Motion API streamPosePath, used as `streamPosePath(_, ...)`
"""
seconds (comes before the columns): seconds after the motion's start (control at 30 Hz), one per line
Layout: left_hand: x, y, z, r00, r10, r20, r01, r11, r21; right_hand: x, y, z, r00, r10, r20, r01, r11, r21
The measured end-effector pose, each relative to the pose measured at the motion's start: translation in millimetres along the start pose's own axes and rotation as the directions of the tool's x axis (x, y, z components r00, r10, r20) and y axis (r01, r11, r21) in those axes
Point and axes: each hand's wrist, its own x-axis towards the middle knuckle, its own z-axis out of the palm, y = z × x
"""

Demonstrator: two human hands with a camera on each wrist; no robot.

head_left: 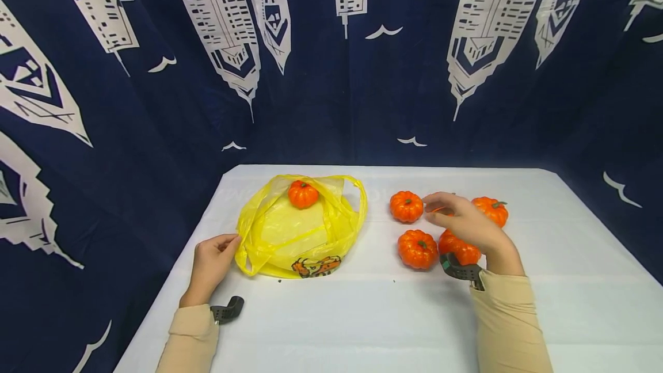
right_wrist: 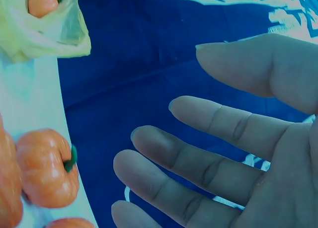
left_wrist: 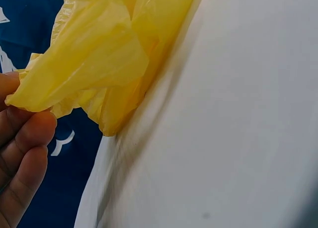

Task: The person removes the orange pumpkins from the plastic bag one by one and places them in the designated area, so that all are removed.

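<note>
My left hand [head_left: 213, 263] pinches the left edge of a yellow plastic bag [head_left: 344, 229], which lies with its mouth spread and handles loose. Thumb and fingertips grip the bag's film [left_wrist: 94, 64] in the left wrist view. Inside the bag, toward the back, sits a small orange pumpkin [head_left: 303, 194]. Over a group of several more pumpkins hovers my right hand [head_left: 473, 226], its fingers [right_wrist: 164, 146] extended and apart, holding nothing. Nearest its fingertips is one pumpkin [head_left: 406, 206]; another pumpkin [head_left: 417, 249] lies in front. The hand partly hides others.
A white cloth covers the table [head_left: 331, 327]. Beyond its back edge hangs a navy curtain [head_left: 352, 102] with white buildings and birds. At the group's right is a green-stemmed pumpkin [head_left: 489, 210]; another pumpkin [head_left: 460, 248] sits by the right wrist camera [head_left: 458, 269].
</note>
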Motion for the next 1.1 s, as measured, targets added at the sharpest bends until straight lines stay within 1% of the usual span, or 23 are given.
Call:
streamPosePath(0.13,0.0,-0.1,-0.4,1.0,0.013,-0.008,-0.013,1.0,0.006,3,-7,8,0.999,-0.042,0.015,0.042,0.999,-0.006)
streamPosePath(0.3,0.3,0.1,-1.3,1.0,0.007,-0.007,-0.007,1.0,0.003,10,-13,19,0.996,-0.067,0.055,0.066,0.998,0.013)
streamPosePath(0.43,0.9,0.5,-1.4,1.0,-0.002,0.002,0.002,1.0,-0.002,15,-19,28,0.993,-0.087,0.077,0.088,0.996,-0.009)
streamPosePath(0.5,0.9,0.4,-0.9,1.0,-0.011,0.006,0.011,1.0,-0.003,18,-22,32,0.992,-0.083,0.093,0.085,0.996,-0.013)
streamPosePath(0.67,0.5,0.0,-0.3,0.999,-0.033,0.007,0.033,0.999,-0.002,22,-29,42,0.985,-0.082,0.15,0.081,0.997,0.012)
streamPosePath(0.8,0.0,0.5,-0.8,1.0,-0.023,0.007,0.023,1.0,-0.017,26,-35,52,0.981,-0.104,0.161,0.105,0.994,0.0)
streamPosePath(0.9,-0.6,1.1,-1.0,1.0,-0.012,0.004,0.012,1.0,-0.023,28,-38,60,0.976,-0.134,0.171,0.139,0.99,-0.02)
streamPosePath(1.0,-0.8,1.3,-1.1,1.0,-0.002,-0.01,0.002,1.0,-0.02,31,-41,67,0.968,-0.166,0.186,0.177,0.983,-0.041)
streamPosePath(1.1,-0.5,2.2,-2.0,1.0,0.012,-0.019,-0.012,1.0,-0.02,34,-44,73,0.965,-0.177,0.194,0.19,0.981,-0.049)
